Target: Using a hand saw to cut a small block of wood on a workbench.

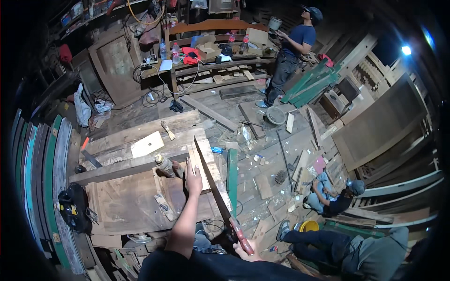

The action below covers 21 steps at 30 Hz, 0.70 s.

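My right hand (248,251) grips the red handle (240,235) of a handsaw. Its long dark blade (212,179) slants up and left across the edge of a pale wood piece (193,153) on the workbench. Along the left side of that piece my left hand (193,180) rests with fingers stretched out. Whether the saw teeth touch the wood, I cannot tell. Just left of this hand are a worn bottle-shaped object (162,164) and a hand plane (164,204). A brush-like tool (168,130) and a pale rectangular board (147,144) lie farther back on the bench.
A person in a blue shirt (300,40) stands at the back near a bucket (275,115). Two more people sit or crouch at the right, beside a yellow bucket (309,226). Painted planks (55,187) line the left. Wood scraps litter the floor; a green plank (232,175) adjoins the bench.
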Available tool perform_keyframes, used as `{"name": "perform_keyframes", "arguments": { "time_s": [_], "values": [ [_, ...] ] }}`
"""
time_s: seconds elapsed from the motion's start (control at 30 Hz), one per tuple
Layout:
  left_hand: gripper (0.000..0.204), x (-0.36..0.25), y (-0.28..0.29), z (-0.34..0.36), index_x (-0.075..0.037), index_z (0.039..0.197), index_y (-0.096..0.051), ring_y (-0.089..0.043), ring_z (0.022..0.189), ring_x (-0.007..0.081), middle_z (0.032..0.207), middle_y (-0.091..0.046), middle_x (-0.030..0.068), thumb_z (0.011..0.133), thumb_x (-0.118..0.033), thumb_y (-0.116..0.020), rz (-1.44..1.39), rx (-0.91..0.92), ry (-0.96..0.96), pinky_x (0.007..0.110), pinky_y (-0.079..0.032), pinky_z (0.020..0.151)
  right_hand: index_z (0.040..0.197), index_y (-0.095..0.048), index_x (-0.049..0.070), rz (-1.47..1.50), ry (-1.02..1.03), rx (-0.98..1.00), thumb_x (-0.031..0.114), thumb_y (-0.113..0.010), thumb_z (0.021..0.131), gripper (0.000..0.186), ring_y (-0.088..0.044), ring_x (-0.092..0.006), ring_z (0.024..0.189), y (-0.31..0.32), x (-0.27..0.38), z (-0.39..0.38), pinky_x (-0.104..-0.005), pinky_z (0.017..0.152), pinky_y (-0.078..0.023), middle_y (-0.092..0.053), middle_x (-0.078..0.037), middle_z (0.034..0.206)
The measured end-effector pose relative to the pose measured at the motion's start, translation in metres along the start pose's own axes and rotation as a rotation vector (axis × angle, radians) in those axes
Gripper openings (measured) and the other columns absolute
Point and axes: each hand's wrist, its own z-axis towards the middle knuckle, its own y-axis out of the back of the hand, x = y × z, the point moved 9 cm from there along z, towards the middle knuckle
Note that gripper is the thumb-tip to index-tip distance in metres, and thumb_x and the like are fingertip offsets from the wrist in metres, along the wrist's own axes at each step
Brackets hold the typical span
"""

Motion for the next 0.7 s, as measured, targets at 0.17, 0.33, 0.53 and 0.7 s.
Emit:
{"name": "perform_keyframes", "arguments": {
  "time_s": [0.17,0.33,0.53,0.7],
  "values": [
    [0.051,0.009,0.003,0.003,-0.001,0.141,-0.035,-0.040,0.129,0.0358,0.139,-0.042,0.0224,0.098,-0.027,-0.044,-0.001,-0.014,-0.039,0.038,-0.031,0.107,0.066,-0.048,0.004,0.045,0.223,-0.062,0.011,-0.064,0.083,0.024,-0.041,-0.0104,0.052,-0.023,0.008,0.109,-0.0304,0.050,-0.038,-0.044,-0.002,0.057],
    [0.051,0.014,0.006,0.001,-0.003,0.142,-0.034,-0.042,0.127,0.0376,0.137,-0.043,0.0238,0.097,-0.024,-0.043,0.032,-0.009,-0.012,0.039,-0.033,0.106,0.072,-0.053,0.001,0.047,0.267,-0.121,0.014,-0.066,0.082,0.020,-0.042,-0.0112,0.053,-0.047,0.012,0.193,-0.0314,0.049,-0.038,-0.046,-0.004,0.058],
    [0.051,0.018,0.012,-0.001,-0.004,0.142,-0.036,-0.043,0.125,0.0371,0.136,-0.044,0.0224,0.095,-0.021,-0.046,0.015,-0.068,-0.083,0.039,-0.035,0.104,0.080,-0.058,0.002,-0.114,0.246,-0.042,0.013,-0.067,0.081,0.013,-0.050,-0.0145,0.053,-0.037,0.018,0.034,-0.0325,0.053,-0.043,-0.051,-0.006,0.060],
    [0.052,-0.005,0.009,-0.003,-0.008,0.144,-0.033,-0.045,0.122,0.0379,0.134,-0.045,0.0220,0.096,-0.022,-0.046,-0.011,-0.014,-0.036,0.040,-0.036,0.102,0.078,-0.055,0.003,-0.117,0.032,0.009,0.012,-0.067,0.081,0.015,-0.050,-0.0136,0.055,-0.027,0.034,0.010,-0.0315,0.052,-0.041,-0.051,-0.006,0.062]
  ]
}}
